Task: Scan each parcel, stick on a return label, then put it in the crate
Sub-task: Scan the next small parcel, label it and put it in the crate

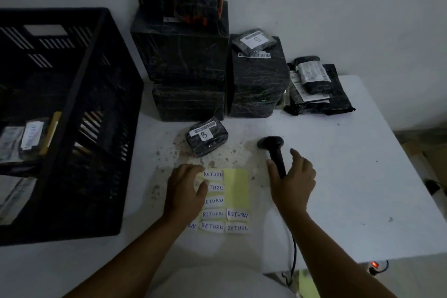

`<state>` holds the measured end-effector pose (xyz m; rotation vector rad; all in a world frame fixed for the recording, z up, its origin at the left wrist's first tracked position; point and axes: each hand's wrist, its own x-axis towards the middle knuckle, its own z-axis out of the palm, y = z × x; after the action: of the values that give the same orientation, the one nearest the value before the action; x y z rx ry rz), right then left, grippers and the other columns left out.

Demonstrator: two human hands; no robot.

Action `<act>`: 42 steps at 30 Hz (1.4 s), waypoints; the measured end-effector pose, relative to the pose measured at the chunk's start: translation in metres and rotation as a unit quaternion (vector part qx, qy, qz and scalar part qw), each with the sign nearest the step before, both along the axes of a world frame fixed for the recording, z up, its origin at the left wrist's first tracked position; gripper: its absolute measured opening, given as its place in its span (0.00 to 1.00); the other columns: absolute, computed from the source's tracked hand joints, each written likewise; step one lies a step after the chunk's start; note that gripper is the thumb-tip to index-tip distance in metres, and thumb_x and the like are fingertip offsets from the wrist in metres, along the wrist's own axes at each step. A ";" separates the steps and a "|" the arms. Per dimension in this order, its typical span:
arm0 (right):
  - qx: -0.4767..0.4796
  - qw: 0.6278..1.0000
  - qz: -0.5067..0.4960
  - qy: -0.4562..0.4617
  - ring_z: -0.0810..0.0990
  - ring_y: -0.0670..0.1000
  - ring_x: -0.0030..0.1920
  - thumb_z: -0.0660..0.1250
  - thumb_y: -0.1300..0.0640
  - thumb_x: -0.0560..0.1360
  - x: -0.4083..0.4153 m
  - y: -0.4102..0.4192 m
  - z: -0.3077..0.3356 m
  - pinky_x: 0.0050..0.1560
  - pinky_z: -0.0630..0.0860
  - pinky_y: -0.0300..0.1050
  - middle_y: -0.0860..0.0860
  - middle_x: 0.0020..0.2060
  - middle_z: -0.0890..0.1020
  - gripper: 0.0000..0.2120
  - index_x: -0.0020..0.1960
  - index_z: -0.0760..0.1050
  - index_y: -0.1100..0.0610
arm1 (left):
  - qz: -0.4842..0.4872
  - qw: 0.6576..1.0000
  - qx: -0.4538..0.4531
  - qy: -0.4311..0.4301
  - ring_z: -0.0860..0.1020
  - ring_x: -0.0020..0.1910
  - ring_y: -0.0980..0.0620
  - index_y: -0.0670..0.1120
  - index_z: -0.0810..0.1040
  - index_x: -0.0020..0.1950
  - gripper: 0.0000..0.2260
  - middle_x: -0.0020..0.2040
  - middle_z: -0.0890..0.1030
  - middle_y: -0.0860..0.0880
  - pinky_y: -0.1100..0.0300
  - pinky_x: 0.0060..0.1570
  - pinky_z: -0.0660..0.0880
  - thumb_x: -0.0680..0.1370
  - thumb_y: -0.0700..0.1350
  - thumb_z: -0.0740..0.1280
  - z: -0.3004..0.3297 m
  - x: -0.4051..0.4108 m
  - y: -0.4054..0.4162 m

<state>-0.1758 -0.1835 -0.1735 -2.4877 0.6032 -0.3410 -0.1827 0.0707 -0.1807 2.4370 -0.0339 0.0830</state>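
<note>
A small black wrapped parcel (206,135) marked "B", with a barcode strip, lies on the white table (338,176) ahead of my hands. Below it lies a yellow sheet (238,187) carrying several white "RETURN" labels. My left hand (185,189) is at the sheet's upper left, its fingertips and thumb pinching the left edge of the top RETURN label (212,174). The black barcode scanner (273,150) lies on the table, head pointing away. My right hand (292,179) rests over the handle's near end, thumb on one side, fingers stretched along the other.
A large black slatted crate (79,94) stands at left with a few labelled parcels inside. Stacked black-wrapped boxes (183,55) and a smaller stack (257,82) sit at the back, flat mailer bags (314,89) to their right. The scanner cable (294,256) drops off the near edge.
</note>
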 end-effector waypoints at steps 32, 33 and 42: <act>-0.061 0.933 0.334 0.117 0.68 0.49 0.42 0.64 0.52 0.79 -0.070 0.045 -0.020 0.43 0.66 0.44 0.49 0.43 0.76 0.04 0.48 0.75 0.52 | -0.166 0.973 0.134 0.093 0.69 0.63 0.50 0.53 0.80 0.66 0.22 0.63 0.75 0.55 0.54 0.64 0.69 0.73 0.54 0.73 -0.023 -0.017 -0.008; -0.050 0.940 0.322 0.103 0.68 0.49 0.41 0.65 0.54 0.79 -0.071 0.044 -0.018 0.42 0.67 0.44 0.50 0.43 0.76 0.03 0.48 0.75 0.53 | -0.165 0.973 0.135 0.093 0.69 0.63 0.50 0.53 0.80 0.66 0.22 0.64 0.75 0.55 0.55 0.64 0.68 0.73 0.54 0.73 -0.023 -0.018 -0.008; 0.136 0.949 0.280 0.045 0.76 0.47 0.40 0.65 0.55 0.81 -0.044 0.043 0.003 0.38 0.74 0.40 0.47 0.41 0.77 0.05 0.47 0.71 0.52 | -0.150 0.981 0.069 0.106 0.71 0.64 0.50 0.47 0.79 0.66 0.19 0.63 0.78 0.51 0.59 0.65 0.67 0.76 0.47 0.73 -0.018 -0.017 -0.009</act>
<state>-0.2202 -0.1401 -0.1703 -2.2875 -0.0424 0.0731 -0.1992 0.0617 -0.1992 2.5348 -0.3200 -0.3237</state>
